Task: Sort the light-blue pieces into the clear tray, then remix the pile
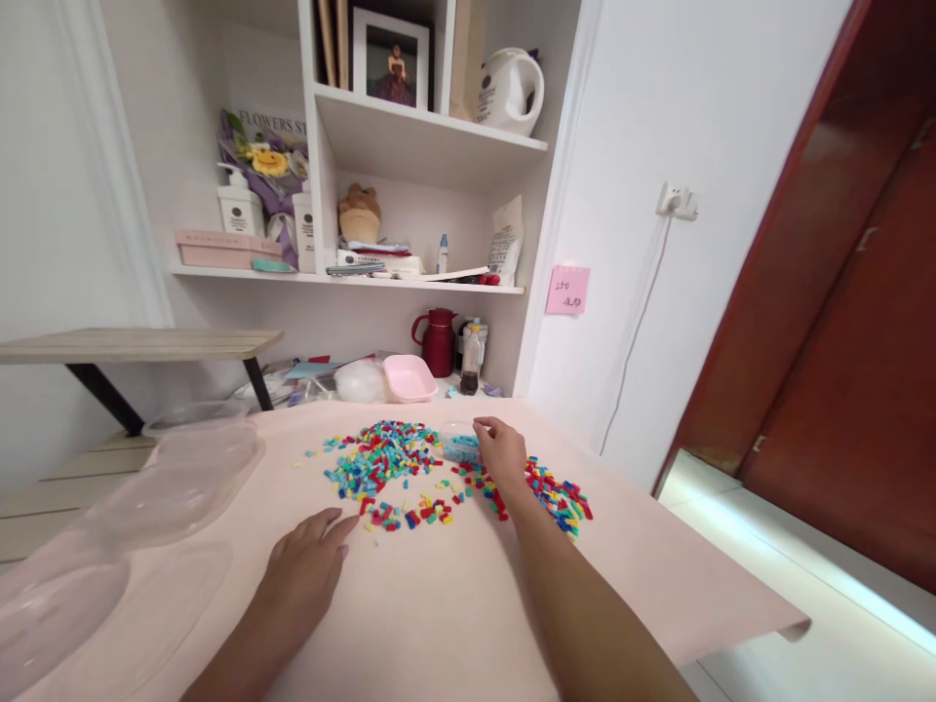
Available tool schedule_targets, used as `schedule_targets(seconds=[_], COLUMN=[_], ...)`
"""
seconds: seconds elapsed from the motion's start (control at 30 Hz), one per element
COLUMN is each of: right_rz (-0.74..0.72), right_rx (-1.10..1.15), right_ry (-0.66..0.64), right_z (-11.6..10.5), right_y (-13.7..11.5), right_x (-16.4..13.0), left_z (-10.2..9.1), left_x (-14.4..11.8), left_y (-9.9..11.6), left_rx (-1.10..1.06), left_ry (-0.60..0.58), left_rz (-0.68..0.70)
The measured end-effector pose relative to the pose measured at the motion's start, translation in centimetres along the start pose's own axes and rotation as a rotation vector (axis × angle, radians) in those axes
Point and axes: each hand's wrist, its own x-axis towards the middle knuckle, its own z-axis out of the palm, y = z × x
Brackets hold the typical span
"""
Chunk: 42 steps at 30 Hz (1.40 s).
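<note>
My left hand (311, 558) rests on the cloth at the near edge of the loose blocks, fingers apart, with nothing visible in it. Close to its fingertips lie small red, yellow, green and blue building blocks (384, 517). A larger heap of mixed blocks (376, 458) spreads beyond it. My right hand (503, 453) is over the right side of a clear plastic container (448, 436) with light-blue blocks (462, 448) inside. Its fingers are closed together; whatever they pinch is hidden. Another pile of mixed blocks (560, 494) is partly covered by my right forearm.
Clear plastic containers and lids (175, 487) line the table's left side. At the back are a pink basin (409, 378), a red thermos jug (439, 341) and a bottle of dark liquid (472, 361). White shelves (431, 136) rise behind the pink-covered table (424, 624).
</note>
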Motion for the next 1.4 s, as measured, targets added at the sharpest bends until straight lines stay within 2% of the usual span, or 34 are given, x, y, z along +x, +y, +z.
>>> schedule_targets(seconds=[0.1, 0.2, 0.3, 0.4, 0.47, 0.7, 0.87, 1.03, 1.23, 1.4], right_rz=[-0.007, -0.095, -0.26, -0.509, -0.614, -0.676, -0.536, -0.531, -0.428, -0.495], right_rx=[0.091, 0.136, 0.145, 0.141, 0.148, 0.119, 0.031, -0.034, -0.017, 0.002], right_ry=[-0.066, -0.142, -0.385, -0.662, -0.751, -0.809, -0.835, -0.759, -0.624, -0.719], right_z=[0.0, 0.5, 1.6, 2.5, 2.7, 2.7, 2.6, 1.7, 1.5, 2.0], right_y=[-0.5, -1.6, -2.9, -4.4, -5.2, -6.1, -5.3, -3.6, -2.6, -3.1], right_x=[-0.2, -1.2, -3.2, -5.5, -6.7, -7.7, -7.1, -5.4, -3.9, -4.6], left_z=[-0.5, -1.0, -1.3, -1.2, -1.1, -1.2, -1.6, -1.6, -1.2, -1.4], left_x=[-0.2, -0.4, -0.5, -0.6, -0.6, -0.8, -0.9, -0.8, -0.7, -0.8], left_y=[0.4, 0.7, 1.0, 1.0, 1.0, 1.0, 1.2, 1.1, 0.8, 1.0], left_rx=[0.002, -0.015, -0.029, -0.033, -0.036, -0.032, -0.002, 0.004, 0.008, 0.019], left_ry=[-0.031, -0.034, -0.034, -0.034, -0.02, -0.021, -0.047, -0.063, -0.065, -0.075], left_rz=[-0.014, -0.022, -0.026, -0.016, -0.002, 0.01, -0.005, -0.01, -0.005, -0.018])
